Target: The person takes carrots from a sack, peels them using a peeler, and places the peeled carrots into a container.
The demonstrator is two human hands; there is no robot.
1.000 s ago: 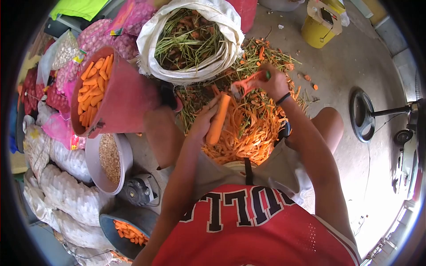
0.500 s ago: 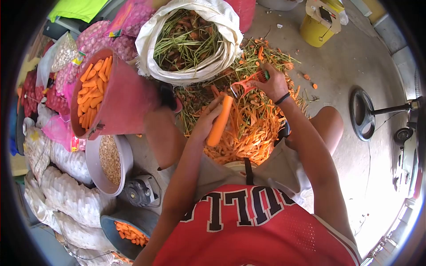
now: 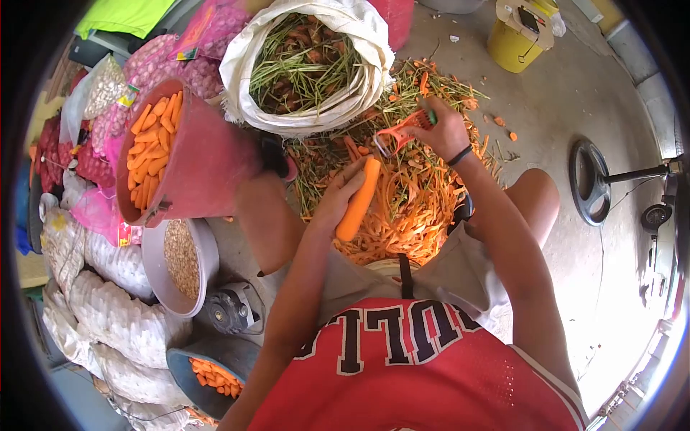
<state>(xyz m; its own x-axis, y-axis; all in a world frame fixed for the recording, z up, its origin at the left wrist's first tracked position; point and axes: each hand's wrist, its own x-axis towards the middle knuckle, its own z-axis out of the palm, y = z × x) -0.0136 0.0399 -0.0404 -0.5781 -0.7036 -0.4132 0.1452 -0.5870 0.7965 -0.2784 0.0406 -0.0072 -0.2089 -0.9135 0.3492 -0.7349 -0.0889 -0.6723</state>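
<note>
A smooth orange carrot slants upward in my left hand, whose fingers wrap its left side. My right hand grips an orange peeler by its handle, with the blade end just above the carrot's upper tip and apart from it. Beneath both hands spreads a heap of orange peelings, mixed with green stems toward the top. Behind the heap stands a white sack filled with stems and carrot scraps.
On the left a red bucket holds carrots, near a pale basin and a dark tub with carrot pieces. White sacks lie at far left. A yellow bucket and a black round base are on the right.
The peeler is sharper in view now, its blade end still near the carrot's upper tip. My left hand and the carrot have shifted slightly right. Both grips are kept.
</note>
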